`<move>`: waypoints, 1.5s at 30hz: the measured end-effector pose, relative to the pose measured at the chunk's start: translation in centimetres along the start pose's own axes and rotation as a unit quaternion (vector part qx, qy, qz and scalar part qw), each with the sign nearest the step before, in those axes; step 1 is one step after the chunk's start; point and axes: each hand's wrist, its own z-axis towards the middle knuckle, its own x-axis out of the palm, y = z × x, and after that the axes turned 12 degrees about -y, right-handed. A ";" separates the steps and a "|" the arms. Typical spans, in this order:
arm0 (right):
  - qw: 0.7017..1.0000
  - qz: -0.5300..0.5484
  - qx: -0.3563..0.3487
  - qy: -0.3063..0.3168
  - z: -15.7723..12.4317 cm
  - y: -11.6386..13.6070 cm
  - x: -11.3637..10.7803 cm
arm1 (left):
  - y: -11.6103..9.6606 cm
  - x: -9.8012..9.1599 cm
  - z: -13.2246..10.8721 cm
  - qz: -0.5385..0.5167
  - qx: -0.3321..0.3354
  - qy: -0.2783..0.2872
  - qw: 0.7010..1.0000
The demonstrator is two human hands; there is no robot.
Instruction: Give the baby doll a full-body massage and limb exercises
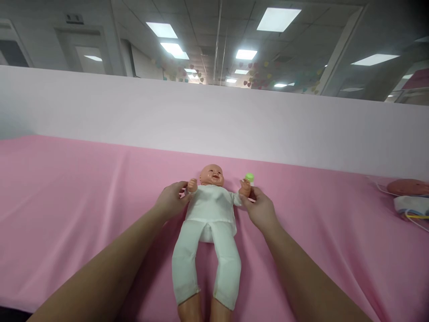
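Note:
A baby doll (211, 205) in a white top and white trousers lies on its back on the pink cloth (100, 188), head toward the low white wall. My left hand (172, 200) has its thumb and fingers closed around the doll's forearm, just below the doll's small hand. On the other side, my right hand (260, 208) pinches the doll's other wrist in the same way. Behind that wrist stands a small bottle with a green cap (249, 177), partly hidden by the doll's hand. The doll's feet are cut off by the lower frame edge.
At the far right edge lies another doll-like figure (407, 187) with white and blue cloth and thin tubes or cords, partly out of frame. A white partition (214, 120) runs along the back of the pink surface. Ceiling lights show beyond it.

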 end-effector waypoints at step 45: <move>0.937 -0.103 -0.292 0.162 -2.5 2.5 0.7 | -1.9 -0.3 -0.9 0.114 0.227 0.058 0.965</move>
